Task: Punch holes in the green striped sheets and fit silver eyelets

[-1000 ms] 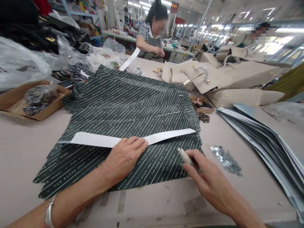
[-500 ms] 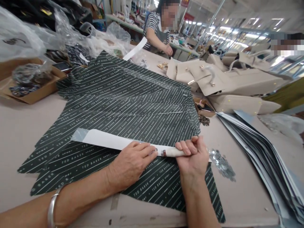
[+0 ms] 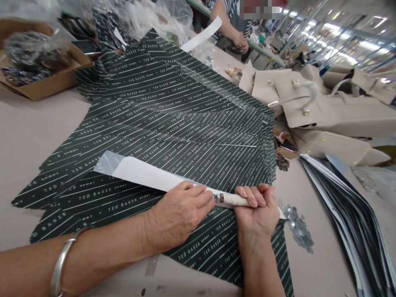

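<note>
My right hand (image 3: pixel 258 208) is closed around the pale handle of a white-handled tool (image 3: pixel 232 199), which has a brown and metal collar. The tool lies level, pointing left. At its collar end my left hand (image 3: pixel 182 216) presses closed fingers onto a long white strip (image 3: pixel 148 174); those fingers hide the tool's tip. The strip runs under both hands and has a bluish translucent end on the left. Beneath it is dark green fabric (image 3: pixel 173 95) with white diagonal lines and printed lettering, spread in overlapping sheets.
Silver discs (image 3: pixel 298 229) lie in a heap right of my right hand. Further right is a stack of dark, pale-edged strips (image 3: pixel 343 218). Beige bags (image 3: pixel 328 107) fill the back right. A cardboard box (image 3: pixel 46 88) holds bagged parts; a co-worker (image 3: pixel 229 29) stands behind.
The view has tipped down and turned a little left, so most things sit higher and further right. Both hands keep their hold on the tool and strip. The co-worker's hands have come together.
</note>
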